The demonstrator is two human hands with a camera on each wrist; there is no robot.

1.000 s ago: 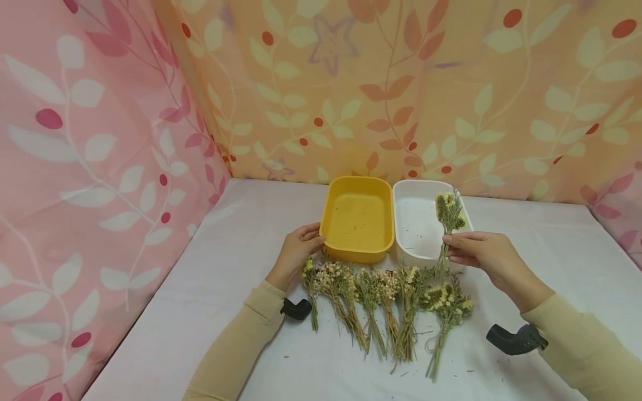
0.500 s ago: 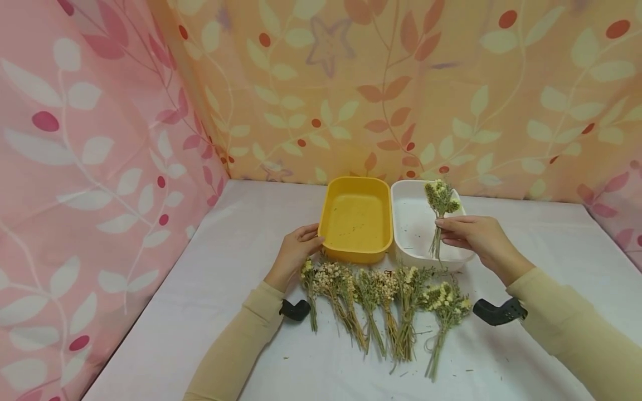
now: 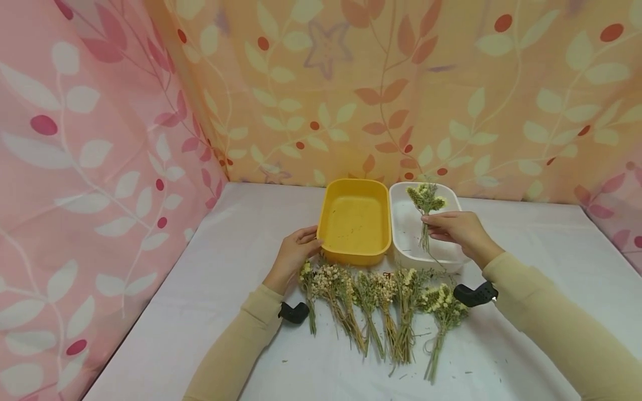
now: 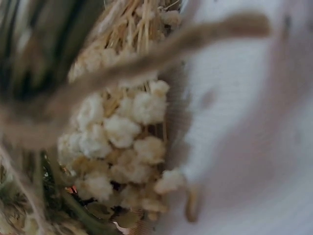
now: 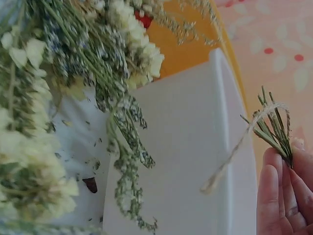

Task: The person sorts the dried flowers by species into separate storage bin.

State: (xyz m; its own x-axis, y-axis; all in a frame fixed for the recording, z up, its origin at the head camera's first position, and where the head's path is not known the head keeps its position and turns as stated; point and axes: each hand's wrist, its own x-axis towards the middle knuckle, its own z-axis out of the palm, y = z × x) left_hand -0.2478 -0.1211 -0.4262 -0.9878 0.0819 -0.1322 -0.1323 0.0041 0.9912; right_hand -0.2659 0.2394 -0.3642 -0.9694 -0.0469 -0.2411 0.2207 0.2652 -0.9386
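Note:
My right hand [image 3: 461, 231] pinches a small bunch of dried flowers [image 3: 426, 201] by its stems, upright above the white container [image 3: 403, 245]. In the right wrist view, the stem ends [image 5: 274, 132] and a strand of twine [image 5: 239, 147] show by the fingers. My left hand [image 3: 293, 256] rests against the near left corner of the yellow container [image 3: 356, 258], its fingers and thumb touching the wall. Below both containers lies a row of dried flower bunches [image 3: 386, 295]. The left wrist view shows cream blossoms [image 4: 122, 132] close up, with that hand out of sight.
White cloth [image 3: 261, 223] covers the table, with small stem bits scattered near the front. A yellow-topped bunch [image 3: 443, 312] ends the row at right. Patterned fabric [image 3: 281, 100] walls off the back and left side. A black wrist camera mount [image 3: 476, 294] is below the right wrist.
My right hand has moved left and slightly up, carrying the bunch from the white container's right side to above its middle. My left hand stays at the yellow container.

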